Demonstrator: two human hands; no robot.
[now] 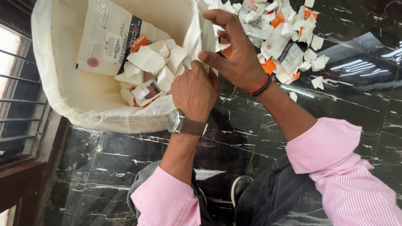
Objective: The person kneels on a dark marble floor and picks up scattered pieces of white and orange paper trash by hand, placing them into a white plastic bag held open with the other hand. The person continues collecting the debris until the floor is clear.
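A white plastic bag lies open on the black marble floor, holding torn paper pieces and a large printed envelope. My left hand, with a wristwatch, grips the bag's near rim. My right hand, wearing a red and black wristband, pinches the same rim just to the right, fingers curled over it. A pile of torn white and orange paper scraps lies on the floor beyond my right hand.
A window grille and a dark wooden frame run along the left. My knees in dark trousers and a shoe show at the bottom. Stray scraps lie on the glossy floor.
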